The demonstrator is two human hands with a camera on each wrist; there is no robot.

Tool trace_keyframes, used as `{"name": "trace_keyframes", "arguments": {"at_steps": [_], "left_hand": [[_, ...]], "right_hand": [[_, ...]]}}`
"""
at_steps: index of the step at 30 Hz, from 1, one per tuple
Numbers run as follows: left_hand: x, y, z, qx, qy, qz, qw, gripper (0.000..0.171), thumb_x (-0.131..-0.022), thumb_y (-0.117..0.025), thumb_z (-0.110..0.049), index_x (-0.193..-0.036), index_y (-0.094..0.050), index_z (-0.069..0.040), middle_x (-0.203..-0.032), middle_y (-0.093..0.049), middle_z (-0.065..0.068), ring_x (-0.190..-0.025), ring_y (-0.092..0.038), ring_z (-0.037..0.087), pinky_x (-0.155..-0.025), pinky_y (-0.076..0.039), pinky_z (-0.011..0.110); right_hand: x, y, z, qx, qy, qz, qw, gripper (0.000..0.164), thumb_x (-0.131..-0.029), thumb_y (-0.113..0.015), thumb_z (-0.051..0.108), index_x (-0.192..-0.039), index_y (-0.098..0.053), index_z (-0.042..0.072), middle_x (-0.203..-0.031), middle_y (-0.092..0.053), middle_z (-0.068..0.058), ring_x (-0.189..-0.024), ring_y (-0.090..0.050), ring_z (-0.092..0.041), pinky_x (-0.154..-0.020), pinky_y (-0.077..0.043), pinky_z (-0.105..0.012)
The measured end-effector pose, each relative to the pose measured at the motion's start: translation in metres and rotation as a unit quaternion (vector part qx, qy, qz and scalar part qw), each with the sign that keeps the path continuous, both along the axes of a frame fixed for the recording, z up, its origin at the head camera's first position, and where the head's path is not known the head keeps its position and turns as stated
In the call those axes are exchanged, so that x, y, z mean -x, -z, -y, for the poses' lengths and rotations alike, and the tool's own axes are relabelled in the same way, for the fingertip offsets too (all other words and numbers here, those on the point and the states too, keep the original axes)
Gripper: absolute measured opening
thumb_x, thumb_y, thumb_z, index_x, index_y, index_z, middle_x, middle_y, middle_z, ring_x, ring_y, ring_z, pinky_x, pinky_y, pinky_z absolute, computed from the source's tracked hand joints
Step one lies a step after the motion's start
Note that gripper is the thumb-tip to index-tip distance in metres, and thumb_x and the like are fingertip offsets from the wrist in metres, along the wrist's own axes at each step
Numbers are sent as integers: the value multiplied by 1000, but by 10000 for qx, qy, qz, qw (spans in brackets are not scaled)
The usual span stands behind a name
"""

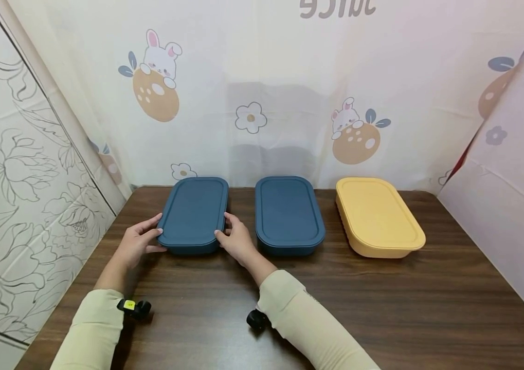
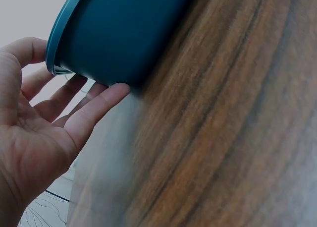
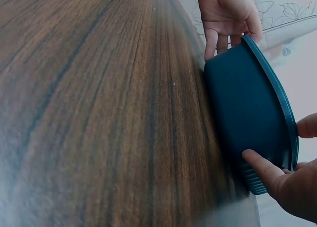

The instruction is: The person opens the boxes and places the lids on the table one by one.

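Observation:
A dark blue lidded food container (image 1: 193, 211) stands at the left of the row on the table. My left hand (image 1: 136, 241) holds it by its left side, the thumb at the lid's edge and other fingers against the side wall, as the left wrist view shows. On the opposite side my right hand (image 1: 237, 237) grips the container near its front right corner. One finger of the right hand (image 3: 292, 180) lies on the ribbed wall and the thumb is on the lid (image 3: 277, 90). The lid sits on the container, so its inside is hidden.
A second dark blue lidded container (image 1: 288, 211) stands just right of my right hand. Farther right is a yellow lidded container (image 1: 379, 215), slightly turned. All rest on the dark wooden table (image 1: 382, 308), near a printed curtain (image 1: 280, 103) at the back.

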State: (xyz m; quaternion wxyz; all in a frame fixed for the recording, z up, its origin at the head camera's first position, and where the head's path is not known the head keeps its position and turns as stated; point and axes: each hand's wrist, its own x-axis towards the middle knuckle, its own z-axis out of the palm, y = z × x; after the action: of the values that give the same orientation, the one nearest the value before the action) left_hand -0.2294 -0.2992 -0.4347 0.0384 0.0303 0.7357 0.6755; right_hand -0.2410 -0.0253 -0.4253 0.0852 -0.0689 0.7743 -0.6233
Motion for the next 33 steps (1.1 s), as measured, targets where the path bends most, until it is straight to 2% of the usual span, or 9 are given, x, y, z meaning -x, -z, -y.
{"name": "trace_keyframes", "arguments": {"at_steps": [6,21,33], "left_hand": [[-2,0,-1,-42,-21,15,10000,56,-102,-50,-9,-152,-27,-3,-149,-28,30,-95,-63,5,-81,-55,47],[-10,1,-2,-52,-160,106,9998,55,-100,-52,-7,-151,-30,-3,-146,-31,30,-94,-64,7,-77,-57,44],[-17,5,-2,-165,-198,-7,9997,56,-98,-57,-8,-149,-33,0,-137,-43,23,-95,-66,10,-75,-57,45]], "right_hand": [[-2,2,-2,182,3,0,9998,60,-96,-62,8,-150,-36,8,-144,-42,-17,-120,-53,-29,-78,-57,-32],[-10,5,-4,146,-24,-24,9999,59,-96,-62,9,-149,-37,9,-143,-44,-16,-120,-53,-28,-78,-56,-30],[-18,4,-8,101,-144,-95,9998,58,-95,-64,8,-147,-39,8,-139,-46,-15,-116,-56,-26,-75,-56,-30]]}}
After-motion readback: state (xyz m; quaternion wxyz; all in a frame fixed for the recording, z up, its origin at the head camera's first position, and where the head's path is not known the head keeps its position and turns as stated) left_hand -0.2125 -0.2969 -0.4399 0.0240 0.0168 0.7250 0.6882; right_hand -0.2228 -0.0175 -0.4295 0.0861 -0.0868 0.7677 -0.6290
